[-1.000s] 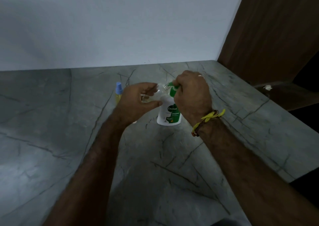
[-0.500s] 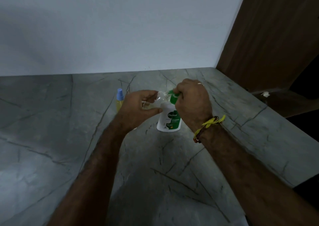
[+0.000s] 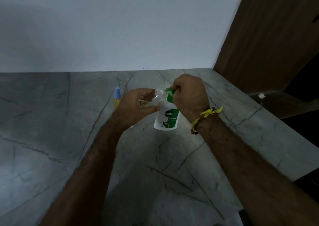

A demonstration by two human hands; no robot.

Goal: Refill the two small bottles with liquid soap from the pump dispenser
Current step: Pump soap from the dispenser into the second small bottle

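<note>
A white pump dispenser (image 3: 166,117) with a green label and green pump head stands on the grey marble counter (image 3: 51,130). My right hand (image 3: 189,96) curls over the green pump head. My left hand (image 3: 136,106) holds a small clear bottle (image 3: 158,95), tilted with its mouth at the pump spout. A second small bottle (image 3: 116,98), yellow with a blue spray cap, stands upright on the counter just left of my left hand.
A white wall runs behind the counter. A brown wooden panel (image 3: 267,35) rises at the right, past the counter's right edge. A small white object (image 3: 261,95) lies on a dark surface beyond that edge.
The view has drifted slightly. Both hands stay at the dispenser, the clear bottle kept at the spout.
</note>
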